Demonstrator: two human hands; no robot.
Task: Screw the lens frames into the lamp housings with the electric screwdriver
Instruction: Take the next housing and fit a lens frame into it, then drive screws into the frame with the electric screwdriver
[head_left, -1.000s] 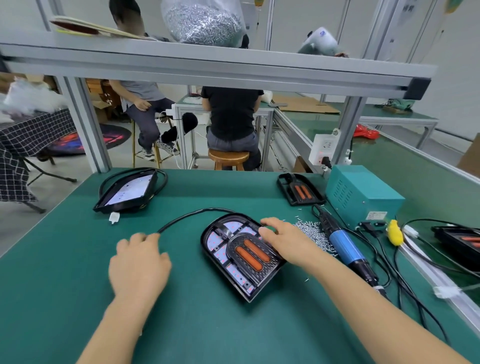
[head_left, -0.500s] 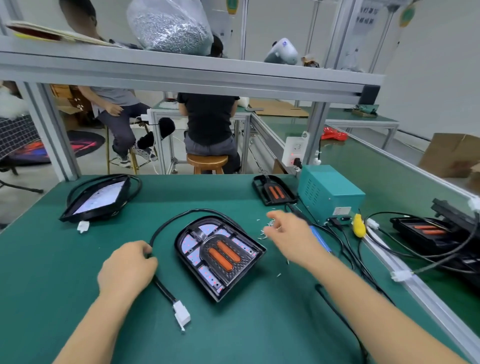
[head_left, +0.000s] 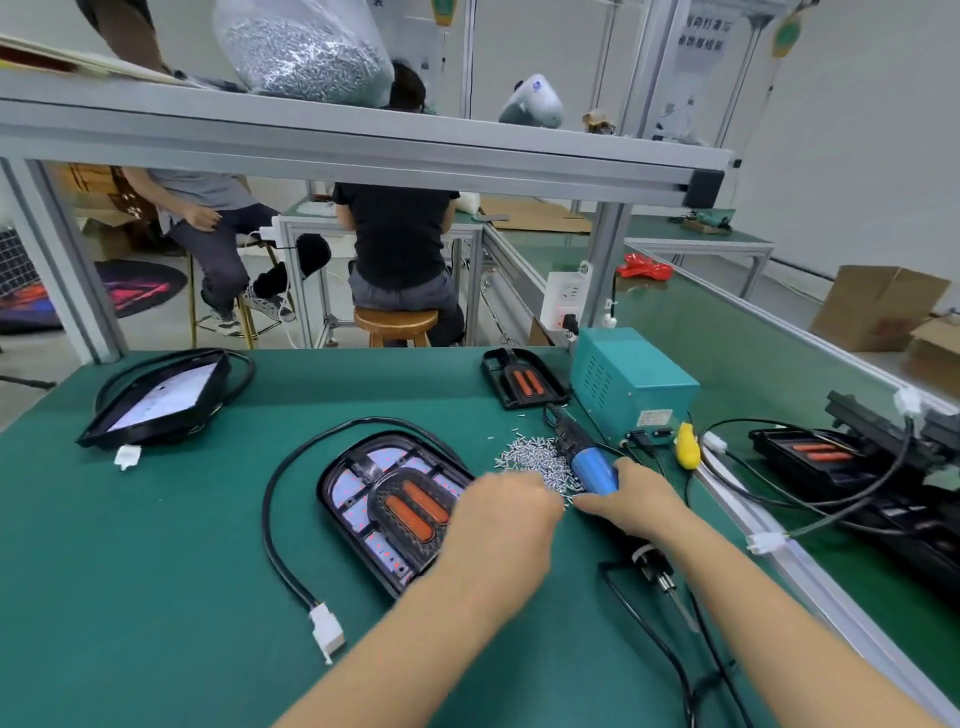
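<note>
Right hand grips the blue-barrelled electric screwdriver; left hand reaches the loose silver screws.

The driver's long axis runs forward from the right palm; the black lamp housing with orange lens frame lies just left of both hands. Left fingers hidden, grip unclear.

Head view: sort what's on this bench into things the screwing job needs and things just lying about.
For the job:
- lamp housing with its lens frame
- electric screwdriver, held by the right hand
- loose screws, reached by the left hand

Lying about:
- square lamp, far left
- teal power box
- small black tray
- bag of screws on the shelf
</note>
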